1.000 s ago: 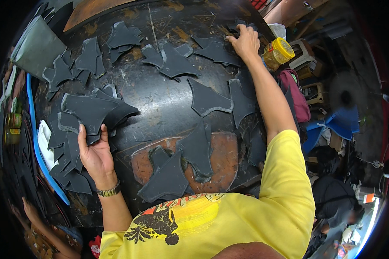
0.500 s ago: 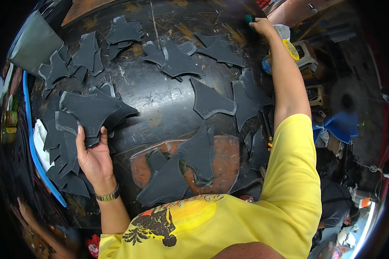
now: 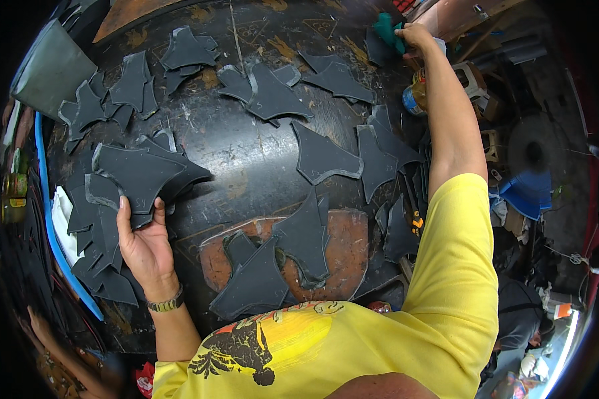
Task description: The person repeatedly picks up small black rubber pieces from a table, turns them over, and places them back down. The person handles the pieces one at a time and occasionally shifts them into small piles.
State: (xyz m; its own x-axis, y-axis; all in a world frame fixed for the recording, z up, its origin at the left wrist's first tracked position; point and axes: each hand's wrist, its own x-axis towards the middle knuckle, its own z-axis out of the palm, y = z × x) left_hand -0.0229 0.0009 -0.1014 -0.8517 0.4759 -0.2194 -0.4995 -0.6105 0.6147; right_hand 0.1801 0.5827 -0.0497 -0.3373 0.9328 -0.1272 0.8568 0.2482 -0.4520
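My left hand (image 3: 148,243) grips the lower edge of a dark grey cut sheet piece (image 3: 140,169), thumb on top. Another like piece juts out beneath it, over a loose heap of dark pieces (image 3: 96,256) at the left. My right arm stretches to the far right corner of the table. There my right hand (image 3: 418,38) is closed on a crumpled-looking green thing (image 3: 387,32) whose kind I cannot make out. Beside it lies a dark flat piece (image 3: 378,50), partly hidden.
Several small stacks of dark pieces (image 3: 279,93) lie across the black table (image 3: 213,143). More rest on a brown board (image 3: 349,246) near me. Orange-handled scissors (image 3: 416,223) and a jar (image 3: 416,94) are at the right. A blue strip (image 3: 46,193) borders the left.
My right hand has shifted slightly right, and more of the green thing shows, with a dark flat piece beside it. My left hand has hardly moved.
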